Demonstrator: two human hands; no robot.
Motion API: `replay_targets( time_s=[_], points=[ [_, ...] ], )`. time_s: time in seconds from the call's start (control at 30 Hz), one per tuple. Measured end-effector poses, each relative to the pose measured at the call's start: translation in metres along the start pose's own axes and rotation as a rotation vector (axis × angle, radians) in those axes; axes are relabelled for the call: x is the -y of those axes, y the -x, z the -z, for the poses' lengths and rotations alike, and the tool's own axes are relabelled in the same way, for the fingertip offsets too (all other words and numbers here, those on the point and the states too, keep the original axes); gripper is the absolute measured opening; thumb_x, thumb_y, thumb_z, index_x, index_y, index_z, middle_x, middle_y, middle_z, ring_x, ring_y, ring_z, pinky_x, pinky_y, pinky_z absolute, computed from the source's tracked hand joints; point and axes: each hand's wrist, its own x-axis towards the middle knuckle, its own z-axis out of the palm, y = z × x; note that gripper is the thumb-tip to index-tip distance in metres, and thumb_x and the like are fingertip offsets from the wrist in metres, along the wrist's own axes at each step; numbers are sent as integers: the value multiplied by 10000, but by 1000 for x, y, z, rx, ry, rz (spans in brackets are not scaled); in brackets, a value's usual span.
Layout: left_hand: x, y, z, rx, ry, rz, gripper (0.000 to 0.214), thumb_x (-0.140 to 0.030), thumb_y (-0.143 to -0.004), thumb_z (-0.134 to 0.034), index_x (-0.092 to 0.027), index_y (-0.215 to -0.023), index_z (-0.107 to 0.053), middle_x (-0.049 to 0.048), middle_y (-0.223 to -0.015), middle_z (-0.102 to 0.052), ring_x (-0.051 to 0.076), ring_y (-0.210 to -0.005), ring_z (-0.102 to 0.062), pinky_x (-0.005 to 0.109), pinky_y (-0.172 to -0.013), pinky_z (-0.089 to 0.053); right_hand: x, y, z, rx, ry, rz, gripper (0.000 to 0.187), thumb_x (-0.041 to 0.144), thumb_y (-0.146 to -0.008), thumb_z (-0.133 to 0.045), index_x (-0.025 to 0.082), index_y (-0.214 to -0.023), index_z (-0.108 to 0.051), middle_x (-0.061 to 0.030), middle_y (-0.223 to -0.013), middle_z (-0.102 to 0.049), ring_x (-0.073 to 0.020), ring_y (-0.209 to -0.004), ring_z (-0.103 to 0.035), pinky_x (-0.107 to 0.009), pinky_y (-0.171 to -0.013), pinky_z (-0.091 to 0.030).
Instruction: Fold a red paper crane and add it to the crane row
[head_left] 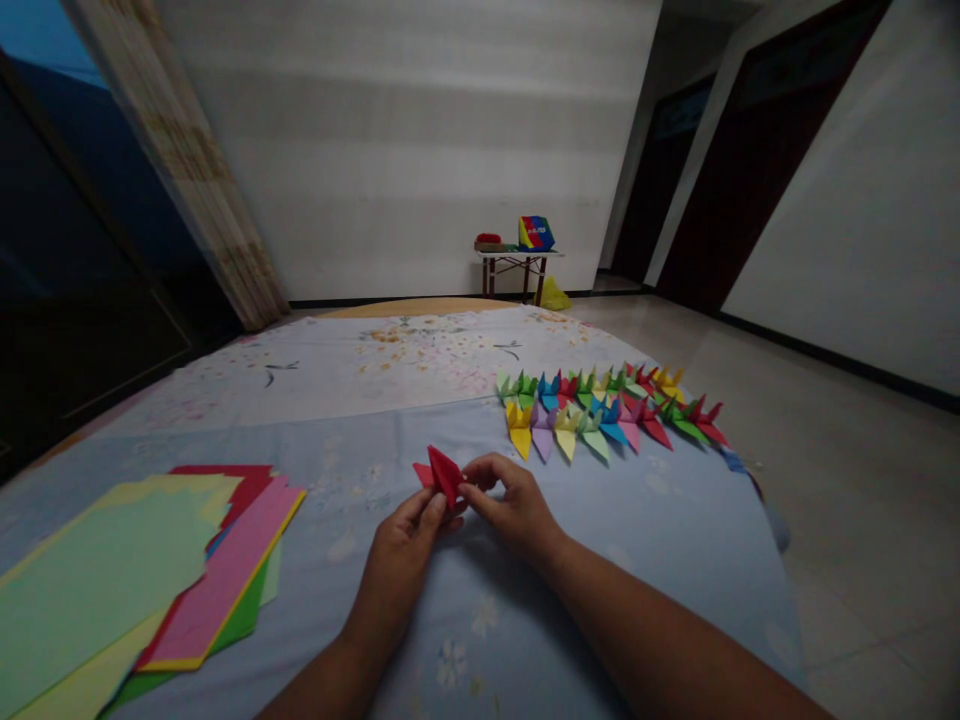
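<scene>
Fingers [433,512] pinch red paper [445,474] — wide cloth [330,590] between it and stacked sheets [142,560].

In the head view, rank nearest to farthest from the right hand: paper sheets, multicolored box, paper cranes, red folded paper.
1. Red folded paper: touching the right hand.
2. Paper cranes: ahead and right, in rows.
3. Paper sheets: off left.
4. Multicolored box: far background.
</scene>
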Motion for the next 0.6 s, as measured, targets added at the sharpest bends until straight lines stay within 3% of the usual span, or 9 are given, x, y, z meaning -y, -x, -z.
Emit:
replay_targets(
  time_s=[0.1, 0.23, 0.6],
  points=[
    [0, 0, 0, 7, 0, 12, 362, -407, -755, -599, -159, -1013, -646, 60, -1002, -697, 216, -864, -662, 320, -817, -509, 0, 0, -1, -22, -19, -23, 186, 241, -745, -614, 201, -926, -598, 0, -742, -610, -121, -651, -532, -256, -643, -435],
    [-1, 0, 1, 0, -29, 1, 336, -386, -738, -623, -162, -986, -661, 58, -957, -708, 206, -834, -662, 297, -784, -512, 2, 0, 0, -19, -5, -19, 114, 239, -745, -615, 201, -851, -632, -4, -731, -611, -122, -649, -528, -255, -630, -432],
    [-5, 2, 1, -13, -84, -57, 295, -375, -737, -620, -151, -920, -678, 52, -904, -709, 215, -851, -649, 303, -802, -499, 9, 2, 3, 26, -35, 150, 98, 244, -757, -615, 213, -842, -655, -22, -749, -613, -136, -694, -538, -268, -651, -433]
  ],
)
